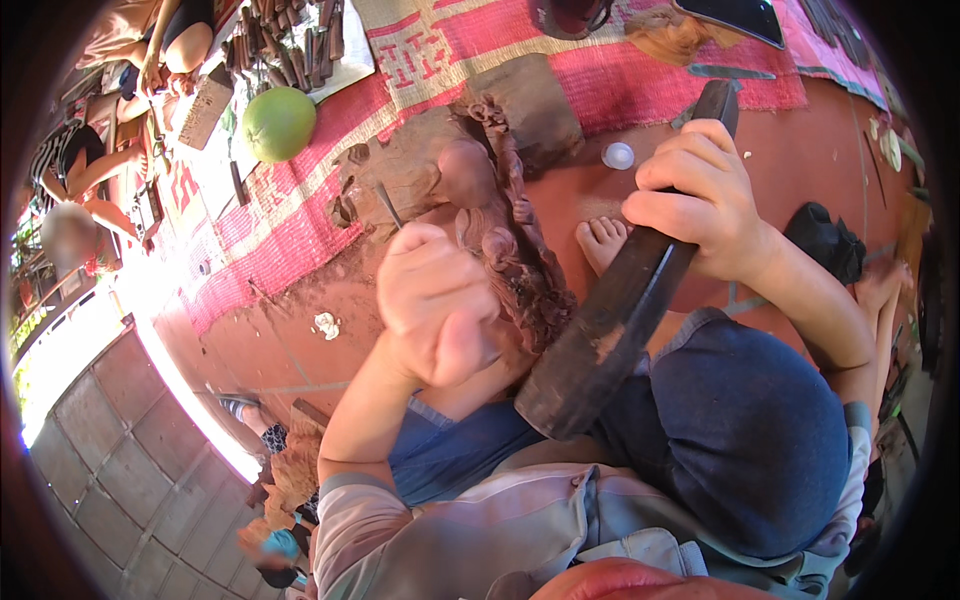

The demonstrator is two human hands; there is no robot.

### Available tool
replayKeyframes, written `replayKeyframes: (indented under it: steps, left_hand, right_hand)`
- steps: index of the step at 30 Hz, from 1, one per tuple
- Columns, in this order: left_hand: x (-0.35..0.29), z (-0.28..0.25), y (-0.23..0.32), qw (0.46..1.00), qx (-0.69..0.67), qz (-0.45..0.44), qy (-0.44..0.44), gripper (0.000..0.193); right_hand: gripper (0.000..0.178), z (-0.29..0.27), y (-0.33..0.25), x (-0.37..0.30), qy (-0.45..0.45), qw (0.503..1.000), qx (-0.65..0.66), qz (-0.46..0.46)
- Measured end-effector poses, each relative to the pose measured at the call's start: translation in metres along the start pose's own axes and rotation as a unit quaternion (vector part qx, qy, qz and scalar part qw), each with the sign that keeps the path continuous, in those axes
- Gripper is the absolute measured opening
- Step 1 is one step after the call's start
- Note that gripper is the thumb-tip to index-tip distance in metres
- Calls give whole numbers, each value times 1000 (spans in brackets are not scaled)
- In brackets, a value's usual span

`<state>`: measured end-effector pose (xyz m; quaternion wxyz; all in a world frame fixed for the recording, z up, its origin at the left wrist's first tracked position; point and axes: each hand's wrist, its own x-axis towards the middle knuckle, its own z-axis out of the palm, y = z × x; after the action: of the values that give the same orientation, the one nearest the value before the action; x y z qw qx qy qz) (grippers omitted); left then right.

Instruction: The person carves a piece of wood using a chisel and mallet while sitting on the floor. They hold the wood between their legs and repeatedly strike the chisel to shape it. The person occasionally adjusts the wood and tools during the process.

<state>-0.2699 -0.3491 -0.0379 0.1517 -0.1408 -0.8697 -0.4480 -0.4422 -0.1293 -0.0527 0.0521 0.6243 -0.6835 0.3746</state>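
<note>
My left hand [435, 305] is closed in a fist around a carving chisel [388, 205]. Only the chisel's thin metal end shows above the fist; its handle is hidden. A dark wooden mallet [610, 335] slants across my lap, gripped by my right hand [705, 195] with the fingers wrapped around it. Its thick end lies toward my body. Between and beyond my hands is a reddish-brown wood carving [505, 230] with detailed figures, partly covered by my left hand. Behind it rests a squared wood block [530, 110].
A pink woven mat [230, 280] spreads over red floor tiles, with wood chips around. A green round fruit [279, 125] sits near many carving tools [325, 45] on a white sheet. A white cap [618, 156], black cloth [825, 240] and phone [740, 15] lie around. Other people sit at left.
</note>
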Motion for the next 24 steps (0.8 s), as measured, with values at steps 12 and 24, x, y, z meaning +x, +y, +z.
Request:
replayKeyframes:
  steps: [12,24]
  left_hand:
    - [-9,27,8,995,-64,-38,-65,26]
    - [16,10,-5,898,-370,-81,223,66]
  right_hand:
    - [22,11,0,-11,-41,999,27,16]
    - [28,4,13,-7,-9,996,27,88]
